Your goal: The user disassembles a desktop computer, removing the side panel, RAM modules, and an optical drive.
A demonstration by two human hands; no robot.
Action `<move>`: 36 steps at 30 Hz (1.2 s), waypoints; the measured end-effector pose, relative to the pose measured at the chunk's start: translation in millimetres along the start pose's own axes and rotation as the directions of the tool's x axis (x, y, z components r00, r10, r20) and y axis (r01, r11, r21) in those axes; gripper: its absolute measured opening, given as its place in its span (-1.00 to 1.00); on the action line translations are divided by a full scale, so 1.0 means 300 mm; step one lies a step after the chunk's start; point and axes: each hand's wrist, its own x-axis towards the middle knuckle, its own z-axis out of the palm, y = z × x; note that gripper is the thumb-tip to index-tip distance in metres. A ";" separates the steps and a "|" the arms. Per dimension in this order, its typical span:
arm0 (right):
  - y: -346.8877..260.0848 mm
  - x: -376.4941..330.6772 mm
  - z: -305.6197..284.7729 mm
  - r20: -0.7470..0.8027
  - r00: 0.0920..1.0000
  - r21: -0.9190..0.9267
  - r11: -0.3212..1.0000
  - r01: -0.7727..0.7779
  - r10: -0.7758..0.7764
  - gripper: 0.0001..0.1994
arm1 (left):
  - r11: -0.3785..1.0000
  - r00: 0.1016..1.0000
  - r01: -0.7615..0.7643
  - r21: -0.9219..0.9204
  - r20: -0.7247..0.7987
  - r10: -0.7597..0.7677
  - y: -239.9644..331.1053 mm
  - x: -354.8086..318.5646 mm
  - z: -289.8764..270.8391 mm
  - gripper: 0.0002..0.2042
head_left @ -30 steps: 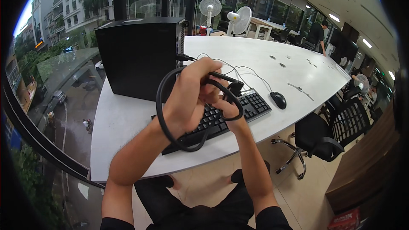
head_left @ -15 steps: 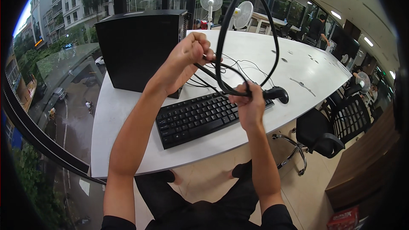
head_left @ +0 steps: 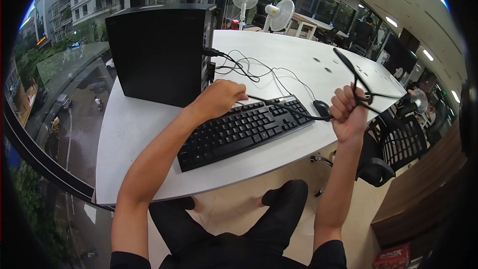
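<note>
A black cable [head_left: 318, 118] stretches between my hands, crossing above the keyboard. My left hand [head_left: 221, 98] is closed on one stretch of it, low over the keyboard's far left side and close to the computer tower. Raised to the right, past the mouse, my right hand [head_left: 348, 114] grips the gathered loops of the same cable, with a bend standing up above the fist. The black tower [head_left: 159, 55] stands at the left with plugs and thin cords at its right side. In front lies the black keyboard [head_left: 244, 142]; a black mouse [head_left: 321, 107] sits at its right end.
The white table [head_left: 279, 45] curves away to the far right, with several small holes in its top. A black office chair [head_left: 403, 137] is at the right. Two white fans [head_left: 283, 15] stand beyond the table. Windows line the left; a red box [head_left: 392, 258] is on the floor.
My right hand has moved right and a little up, drawing the cable out between my hands. My left hand has come down toward the keyboard. The big upright loop has gone from the middle.
</note>
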 end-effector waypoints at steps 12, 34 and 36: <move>0.305 0.050 0.007 -0.321 0.947 -0.234 0.970 -0.061 -0.018 -0.58 | 0.408 0.949 -0.253 -0.877 -0.307 -0.072 0.300 0.134 0.001 -0.74; 0.195 0.302 -0.145 -0.186 0.871 -0.683 0.697 0.218 -0.455 -0.49 | 0.717 0.989 0.138 -0.684 0.052 -0.142 0.260 0.143 -0.010 -0.43; 0.153 0.336 -0.175 -0.133 0.856 -0.795 0.569 0.209 -0.500 -0.51 | 0.736 0.966 0.245 -0.631 0.091 -0.243 0.250 0.131 0.029 -0.35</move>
